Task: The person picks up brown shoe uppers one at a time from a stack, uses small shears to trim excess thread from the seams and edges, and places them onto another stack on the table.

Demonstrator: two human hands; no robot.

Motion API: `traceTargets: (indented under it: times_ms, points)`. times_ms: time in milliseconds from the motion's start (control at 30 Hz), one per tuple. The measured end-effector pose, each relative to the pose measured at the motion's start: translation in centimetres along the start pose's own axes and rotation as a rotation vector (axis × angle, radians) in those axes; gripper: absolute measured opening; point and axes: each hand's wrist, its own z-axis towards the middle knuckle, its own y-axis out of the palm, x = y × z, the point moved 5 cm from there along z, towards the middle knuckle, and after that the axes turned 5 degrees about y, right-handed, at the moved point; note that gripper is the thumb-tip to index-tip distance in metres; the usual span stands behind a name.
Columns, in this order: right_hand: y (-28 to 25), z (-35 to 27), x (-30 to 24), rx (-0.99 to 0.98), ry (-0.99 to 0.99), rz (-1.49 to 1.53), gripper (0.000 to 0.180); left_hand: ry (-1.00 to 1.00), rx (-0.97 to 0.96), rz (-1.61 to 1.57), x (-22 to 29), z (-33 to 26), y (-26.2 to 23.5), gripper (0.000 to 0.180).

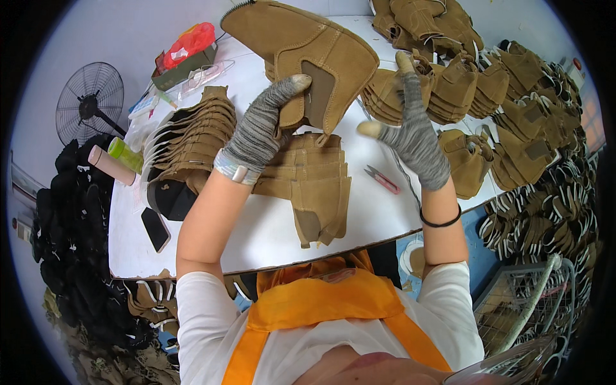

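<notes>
Nearest, a stack is lying on the table. Above it, the left hand is clasping a boot upper; the right hand is hovering wide open, empty. Positioning the upper seems to be going on, probably calling for both hands.

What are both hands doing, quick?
Left hand: closed on a brown boot upper, holding it up.
Right hand: open, fingers apart, holding nothing.

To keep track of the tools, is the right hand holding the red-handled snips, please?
No, the red-handled snips lie on the white table, apart from the right hand.
</notes>
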Motion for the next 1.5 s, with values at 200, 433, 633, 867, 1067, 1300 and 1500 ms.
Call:
traceTargets:
  times_ms: [200,433,633,867,1067,1300,1500]
  points:
    - [2.4,4.7,4.4,-0.061,0.223,0.372,0.098,0.082,-0.099,0.113,-0.3,3.0,0.0,0.045]
    - [1.4,9.1,3.7,0.169,-0.122,0.144,0.065,0.210,-0.097,0.317,-0.9,7.1,-1.9,0.057]
    - [2.5,11.0,6.1,-0.022,0.051,0.288,0.045,0.108,0.164,0.639,-0.2,6.2,-1.4,0.074]
    - [5.0,10.6,9.4,-0.319,0.153,0.349,0.046,0.991,0.001,1.915,5.2,6.2,2.1,0.063]
    - [3.9,6.3,10.1,-0.027,-0.029,-0.248,0.031,0.091,-0.284,1.734,-0.6,10.4,-3.7,0.054]
    - [2.6,-7.1,11.0,-0.589,0.530,-0.804,0.030,0.221,-0.253,1.489,-3.2,11.2,-8.8,0.057]
    - [4.6,-10.1,12.2,-0.452,0.631,-0.567,0.019,0.171,-0.086,1.393,-3.9,10.9,-9.0,0.051]
